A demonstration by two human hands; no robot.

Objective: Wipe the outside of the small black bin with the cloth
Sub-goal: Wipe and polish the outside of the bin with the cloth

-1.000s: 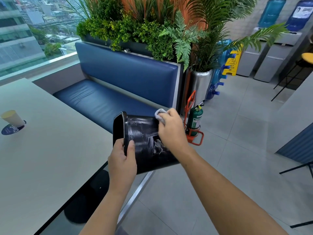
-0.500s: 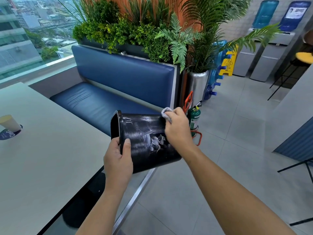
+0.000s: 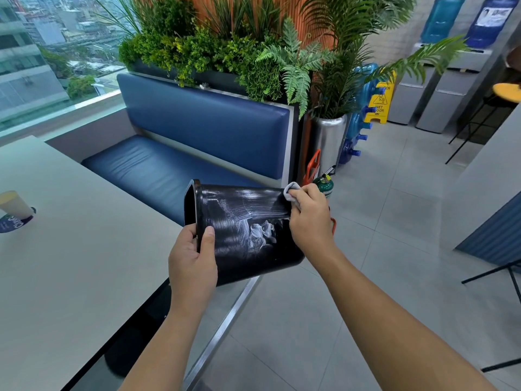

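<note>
The small black bin point(image 3: 242, 235) is held on its side in the air, its open mouth facing left and its base to the right. My left hand point(image 3: 193, 258) grips the rim, thumb on the outer wall. My right hand point(image 3: 310, 218) presses a small white cloth point(image 3: 290, 191) against the bin's upper wall near the base. Only a corner of the cloth shows above my fingers. Pale wipe streaks cross the glossy side of the bin.
A grey table point(image 3: 70, 263) lies to my left with a paper cup point(image 3: 12, 204) on it. A blue bench point(image 3: 174, 165) is behind the bin. A fire extinguisher point(image 3: 324, 183) and planter stand to the right, over tiled floor point(image 3: 380, 221).
My right hand has slid the cloth along the bin's upper wall toward its base, leaving more streaks. The bin has tipped a little flatter. My left hand keeps its grip on the rim.
</note>
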